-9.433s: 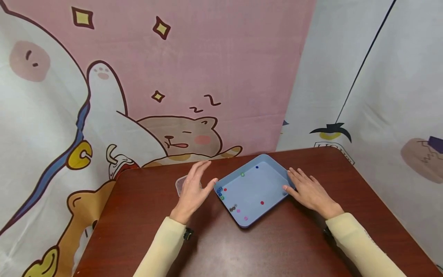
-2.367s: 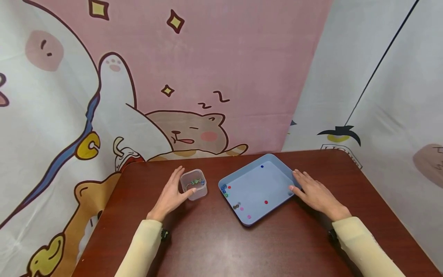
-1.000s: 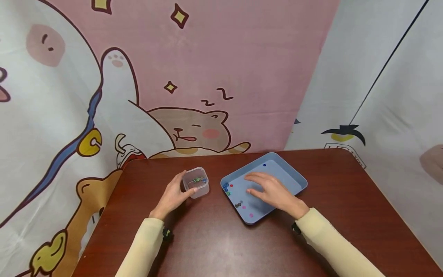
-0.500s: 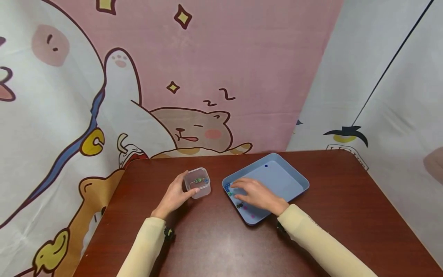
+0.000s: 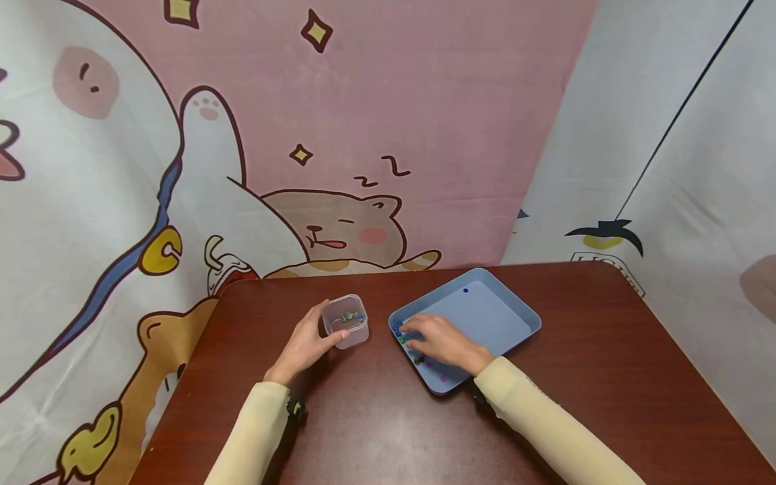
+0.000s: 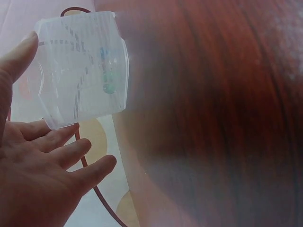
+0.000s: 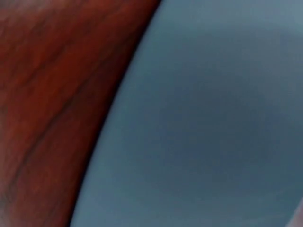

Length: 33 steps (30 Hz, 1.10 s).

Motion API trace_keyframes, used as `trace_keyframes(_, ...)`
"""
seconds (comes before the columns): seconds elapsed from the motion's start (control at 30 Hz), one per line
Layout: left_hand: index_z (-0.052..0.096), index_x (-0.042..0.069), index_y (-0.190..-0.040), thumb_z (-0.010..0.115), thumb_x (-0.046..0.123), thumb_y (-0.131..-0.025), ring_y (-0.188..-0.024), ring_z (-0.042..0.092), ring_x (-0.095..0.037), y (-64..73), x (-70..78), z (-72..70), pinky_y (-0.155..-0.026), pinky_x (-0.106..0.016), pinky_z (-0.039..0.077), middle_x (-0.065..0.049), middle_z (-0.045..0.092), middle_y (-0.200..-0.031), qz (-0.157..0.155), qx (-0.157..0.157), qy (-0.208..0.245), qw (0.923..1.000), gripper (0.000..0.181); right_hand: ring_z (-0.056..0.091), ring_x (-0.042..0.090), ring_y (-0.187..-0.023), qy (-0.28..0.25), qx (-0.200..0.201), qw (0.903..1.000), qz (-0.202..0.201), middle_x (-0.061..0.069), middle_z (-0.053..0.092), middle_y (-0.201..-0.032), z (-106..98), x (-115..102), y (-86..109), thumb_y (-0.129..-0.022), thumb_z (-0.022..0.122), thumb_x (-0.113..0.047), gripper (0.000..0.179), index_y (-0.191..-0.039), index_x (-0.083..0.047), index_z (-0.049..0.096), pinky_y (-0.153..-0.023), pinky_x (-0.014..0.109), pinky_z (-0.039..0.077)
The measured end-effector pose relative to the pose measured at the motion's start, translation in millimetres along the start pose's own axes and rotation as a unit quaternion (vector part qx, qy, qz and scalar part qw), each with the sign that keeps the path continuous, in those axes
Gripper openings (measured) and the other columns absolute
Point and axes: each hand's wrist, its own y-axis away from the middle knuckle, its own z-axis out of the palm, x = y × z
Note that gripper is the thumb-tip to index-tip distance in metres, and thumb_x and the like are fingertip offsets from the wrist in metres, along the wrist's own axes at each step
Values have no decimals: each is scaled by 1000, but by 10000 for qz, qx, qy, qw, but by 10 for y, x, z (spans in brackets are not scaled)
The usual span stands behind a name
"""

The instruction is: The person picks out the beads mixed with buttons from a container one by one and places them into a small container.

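Note:
My left hand (image 5: 305, 342) holds a small clear plastic box (image 5: 351, 333) between thumb and fingers, left of the blue tray (image 5: 512, 340). Inside it lies a thin string with green and blue beads (image 5: 350, 316). The left wrist view shows the box (image 6: 78, 71) tilted, the thumb on one side and fingers on the other. My right hand (image 5: 445, 341) reaches over the tray, its bent fingertips right at a cluster of blue beads (image 5: 398, 329) in the left corner. A gap shows between thumb and forefinger. The right wrist view catches mostly the tray's wall (image 7: 123, 142).
Dark beads (image 5: 419, 361) and pink beads (image 5: 443, 379) lie near the tray's front corner, a dark blue bead (image 5: 465, 290) near its back. The brown wooden table (image 5: 388, 431) ends at a cartoon-printed cloth (image 5: 436, 135) behind.
The left hand moved to the clear box and took hold of it. The right hand left the tray's right edge and crossed leftward to the blue beads, covering the red ones.

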Motion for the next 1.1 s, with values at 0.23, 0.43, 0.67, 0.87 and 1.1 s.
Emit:
trace_keyframes(0.23,28,9,-157,74,50,-87,-143,40,-37,7,19,-9,-113,-59,36,-18,34,-159,-76,-22,-15,10000,93,67,20,-108,50,23,10000,-75,4,72,-114,64,20,-36,-92,73,-18,26,-116,-10,74,-95,40,54)
trace_keyframes(0.43,29,10,-157,74,51,-87,-143,40,-36,6,17,-13,-113,-59,36,-17,35,-159,-47,-31,25,10000,92,67,18,-102,158,11,9998,-150,2,72,-108,122,33,-61,-91,73,-16,22,-112,-10,75,-91,36,55)
trace_keyframes(0.67,30,10,-157,75,50,-87,-143,40,-35,-6,-2,-5,-114,-58,36,-16,35,-159,-60,-38,42,10000,92,67,18,-102,379,-94,9992,-83,2,71,-108,146,19,-82,-91,73,-15,20,-111,-12,76,-90,37,55)
trace_keyframes(0.87,29,11,-157,75,51,-86,-144,39,-35,-8,0,3,-115,-58,35,-15,35,-159,-139,-57,80,9999,93,67,22,-102,631,-121,9979,-124,3,71,-106,137,-16,-78,-89,75,-14,16,-105,-11,77,-90,39,55)
trace_keyframes(1.1,29,12,-157,76,52,-85,-144,39,-35,-1,2,0,-115,-58,34,-15,36,-159,-179,-62,104,9998,94,66,22,-102,430,5,9991,5,2,71,-106,132,-7,-61,-92,73,-15,13,-103,-12,76,-90,39,55)
